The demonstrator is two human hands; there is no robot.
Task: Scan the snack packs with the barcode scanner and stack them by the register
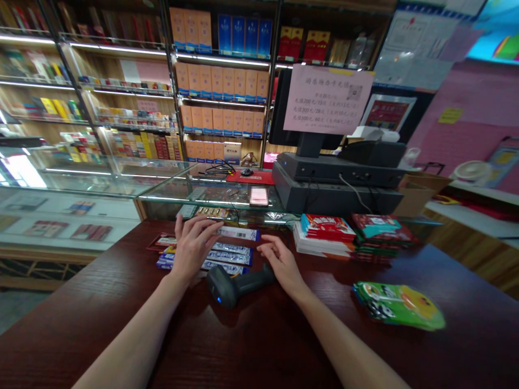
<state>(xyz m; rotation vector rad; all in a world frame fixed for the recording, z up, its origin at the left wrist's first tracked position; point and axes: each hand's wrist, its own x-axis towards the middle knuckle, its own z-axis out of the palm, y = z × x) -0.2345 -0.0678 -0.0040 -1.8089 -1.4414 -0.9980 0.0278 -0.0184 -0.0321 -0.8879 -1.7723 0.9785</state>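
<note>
Packets (pixel 232 253), slim, blue-and-white, lie near the far-left corner of the dark-brown wooden tabletop (pixel 239 348). Left hand (pixel 191 246) spreads over them, contact unclear; right hand (pixel 283 266), fingers parted, hangs beside a black plastic scanner (pixel 227 286).

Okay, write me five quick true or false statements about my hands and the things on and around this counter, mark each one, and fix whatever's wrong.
1. The left hand is over the blue-and-white packets. True.
2. The scanner shows a blue light. True.
3. The green packet lies to the left of the scanner. False: the green packet lies to the right of it.
4. A pink sign is on the monitor. True.
5. The right hand grips the green packet. False: the green packet lies on the brown tabletop, apart from the right hand.
</note>
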